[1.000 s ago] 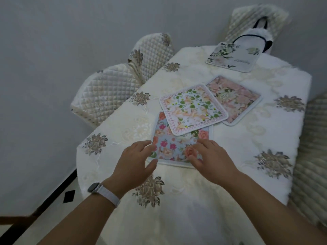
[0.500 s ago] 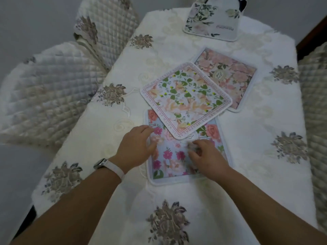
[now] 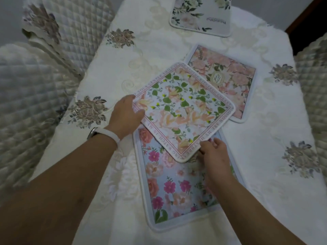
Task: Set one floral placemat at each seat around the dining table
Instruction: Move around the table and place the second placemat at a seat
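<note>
A placemat with green leaves and peach lilies (image 3: 184,110) lies turned like a diamond over two others. My left hand (image 3: 124,116) grips its left corner, thumb on top. My right hand (image 3: 213,152) pinches its lower corner, which is raised off the mat below. Under it, near me, lies a blue placemat with pink and orange flowers (image 3: 175,188). A pink rose placemat (image 3: 231,80) lies beyond, partly covered. A white floral placemat with lettering (image 3: 201,16) sits at the far end of the table (image 3: 265,156).
The table wears a cream cloth with embroidered flower patches (image 3: 88,110). Quilted chair covers stand at the left (image 3: 26,103), far left (image 3: 70,23) and right edge (image 3: 315,82). A dark doorway or frame shows at the top right.
The blue placemat has been drawn toward me. Both hands left it and took hold of the leaf-and-lily placemat's corners. The camera moved closer over the table.
</note>
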Available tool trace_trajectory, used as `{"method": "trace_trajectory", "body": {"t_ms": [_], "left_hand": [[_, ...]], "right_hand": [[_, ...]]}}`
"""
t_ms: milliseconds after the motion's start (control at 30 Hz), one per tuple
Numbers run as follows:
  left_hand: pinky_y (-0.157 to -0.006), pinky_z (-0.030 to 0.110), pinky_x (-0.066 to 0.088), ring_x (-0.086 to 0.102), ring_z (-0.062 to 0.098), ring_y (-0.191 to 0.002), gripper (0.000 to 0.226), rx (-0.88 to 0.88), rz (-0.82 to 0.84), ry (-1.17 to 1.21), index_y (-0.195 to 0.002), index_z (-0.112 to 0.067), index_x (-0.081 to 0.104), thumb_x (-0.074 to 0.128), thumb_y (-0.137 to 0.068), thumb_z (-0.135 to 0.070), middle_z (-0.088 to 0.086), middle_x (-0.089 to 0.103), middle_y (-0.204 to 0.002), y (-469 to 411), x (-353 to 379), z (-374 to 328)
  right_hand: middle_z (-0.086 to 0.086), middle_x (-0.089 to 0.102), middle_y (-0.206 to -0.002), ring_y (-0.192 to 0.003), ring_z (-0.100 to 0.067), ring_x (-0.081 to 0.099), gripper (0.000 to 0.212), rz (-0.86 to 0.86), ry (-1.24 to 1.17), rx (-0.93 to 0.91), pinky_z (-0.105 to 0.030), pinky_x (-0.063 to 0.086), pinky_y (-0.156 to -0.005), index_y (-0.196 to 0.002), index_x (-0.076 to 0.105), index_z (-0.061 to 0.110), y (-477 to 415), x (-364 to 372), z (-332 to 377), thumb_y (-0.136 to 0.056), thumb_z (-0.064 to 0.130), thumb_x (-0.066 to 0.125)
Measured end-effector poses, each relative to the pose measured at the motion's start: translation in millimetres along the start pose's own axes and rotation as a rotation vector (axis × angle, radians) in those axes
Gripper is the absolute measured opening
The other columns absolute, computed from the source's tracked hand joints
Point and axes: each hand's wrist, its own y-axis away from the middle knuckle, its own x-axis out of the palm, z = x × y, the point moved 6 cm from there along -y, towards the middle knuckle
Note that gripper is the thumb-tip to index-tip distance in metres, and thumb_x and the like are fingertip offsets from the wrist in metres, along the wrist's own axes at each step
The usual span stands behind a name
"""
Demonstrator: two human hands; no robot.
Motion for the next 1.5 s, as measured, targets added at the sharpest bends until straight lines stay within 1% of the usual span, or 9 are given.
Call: {"method": "trace_trajectory", "body": {"t_ms": [100, 233, 433, 633, 767, 833, 1100, 1367, 1500], "left_hand": [[-0.099, 0.036, 0.04, 0.048, 0.031, -0.124, 0.062, -0.048, -0.049, 0.016, -0.14, -0.011, 0.043, 0.063, -0.085, -0.032, 0.013, 0.052, -0.136, -31, -2, -8], [-0.096, 0.042, 0.043, 0.047, 0.032, -0.119, 0.063, -0.105, -0.087, -0.003, -0.137, -0.015, 0.046, 0.065, -0.081, -0.039, 0.011, 0.055, -0.128, -52, -2, -12], [-0.053, 0.026, 0.042, 0.059, 0.015, -0.071, 0.02, -0.134, 0.01, 0.033, -0.099, -0.016, 0.063, 0.067, -0.084, -0.029, -0.001, 0.063, -0.09, -31, 10, -13], [-0.055, 0.027, 0.047, 0.06, 0.011, -0.069, 0.011, -0.192, 0.012, 0.217, -0.093, -0.017, 0.059, 0.066, -0.085, -0.019, -0.008, 0.062, -0.084, 7, 5, -17], [-0.053, 0.024, 0.043, 0.06, 0.008, -0.071, 0.007, -0.171, -0.008, 0.282, -0.096, -0.018, 0.058, 0.061, -0.09, -0.018, -0.012, 0.06, -0.084, 51, -6, -28], [-0.05, 0.021, 0.039, 0.059, 0.006, -0.07, 0.006, -0.158, -0.013, 0.331, -0.095, -0.018, 0.057, 0.061, -0.091, -0.017, -0.009, 0.061, -0.085, 77, -15, -36], [-0.042, 0.019, 0.044, 0.065, 0.02, -0.07, 0.008, -0.163, -0.082, 0.53, -0.094, -0.013, 0.054, 0.059, -0.089, -0.009, 0.004, 0.067, -0.089, 188, -64, -53], [-0.043, 0.02, 0.05, 0.068, 0.017, -0.07, 0.022, -0.15, -0.254, 0.698, -0.108, -0.016, 0.056, 0.056, -0.091, -0.001, 0.002, 0.067, -0.095, 313, -124, -57], [-0.05, 0.032, 0.056, 0.072, 0.026, -0.073, 0.02, -0.167, -0.4, 0.782, -0.101, -0.024, 0.059, 0.059, -0.093, -0.006, 0.009, 0.072, -0.096, 383, -141, -50]], "right_hand": [[-0.017, 0.068, -0.103, -0.098, -0.028, 0.069, 0.021, -0.013, -0.092, 0.044, -0.048, 0.055, -0.091, -0.108, 0.058, 0.012, -9, 1, -7, -0.088, 0.016, 0.062], [-0.005, 0.075, -0.105, -0.093, -0.02, 0.073, 0.027, 0.024, -0.111, 0.05, -0.044, 0.058, -0.085, -0.115, 0.063, 0.011, -20, 1, -11, -0.089, 0.011, 0.058], [0.003, 0.071, -0.106, -0.088, -0.023, 0.072, 0.045, -0.032, -0.02, 0.029, -0.052, 0.061, -0.073, -0.125, 0.057, 0.026, -29, -9, -10, -0.084, 0.007, 0.056], [0.002, 0.069, -0.114, -0.097, -0.022, 0.069, 0.053, -0.021, 0.016, 0.003, -0.048, 0.06, -0.079, -0.129, 0.055, 0.021, -11, -21, 0, -0.082, -0.004, 0.052], [-0.003, 0.069, -0.11, -0.092, -0.023, 0.068, 0.039, -0.016, 0.059, -0.011, -0.041, 0.06, -0.068, -0.116, 0.058, 0.016, 15, -38, 12, -0.084, -0.004, 0.05], [-0.003, 0.069, -0.104, -0.087, -0.023, 0.069, 0.033, -0.014, 0.063, -0.02, -0.034, 0.057, -0.059, -0.106, 0.06, 0.019, 33, -47, 20, -0.086, -0.005, 0.049], [-0.003, 0.071, -0.098, -0.084, -0.023, 0.069, 0.032, 0.029, 0.144, -0.131, -0.034, 0.054, -0.061, -0.097, 0.063, 0.023, 117, -82, 44, -0.084, -0.005, 0.05], [-0.004, 0.07, -0.104, -0.084, -0.025, 0.07, 0.037, 0.229, 0.129, -0.257, -0.033, 0.053, -0.059, -0.109, 0.061, 0.016, 202, -99, 49, -0.083, -0.008, 0.053], [-0.002, 0.069, -0.106, -0.07, -0.015, 0.072, 0.051, 0.349, 0.141, -0.325, -0.027, 0.053, -0.049, -0.118, 0.058, 0.021, 240, -103, 45, -0.079, -0.012, 0.052]]}}
